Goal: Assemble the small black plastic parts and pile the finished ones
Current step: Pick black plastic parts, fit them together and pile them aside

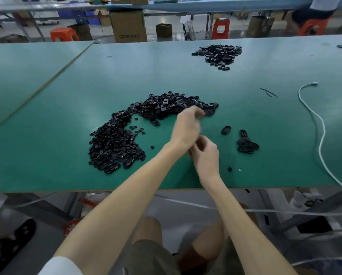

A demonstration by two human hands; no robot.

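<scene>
A large heap of loose black plastic parts (166, 106) curves across the middle of the green table (66, 96), with a denser lobe (114, 147) at its near left. My left hand (186, 126) reaches to the heap's right edge, its fingertips curled and pinching a black part there; the view is blurred. Just below it, my right hand (205, 155) hovers with its fingers curled inward round a small dark piece that is mostly hidden. A small pile of black oval pieces (245, 143) lies to the right of my hands, with one oval (225, 130) lying apart.
Another heap of black parts (218, 54) lies at the far right of the table. A white cable (321, 135) snakes down the right side. Two tiny loose pieces (230, 169) lie near the front edge. Cardboard boxes (128, 24) and orange stools (62, 34) stand beyond the table.
</scene>
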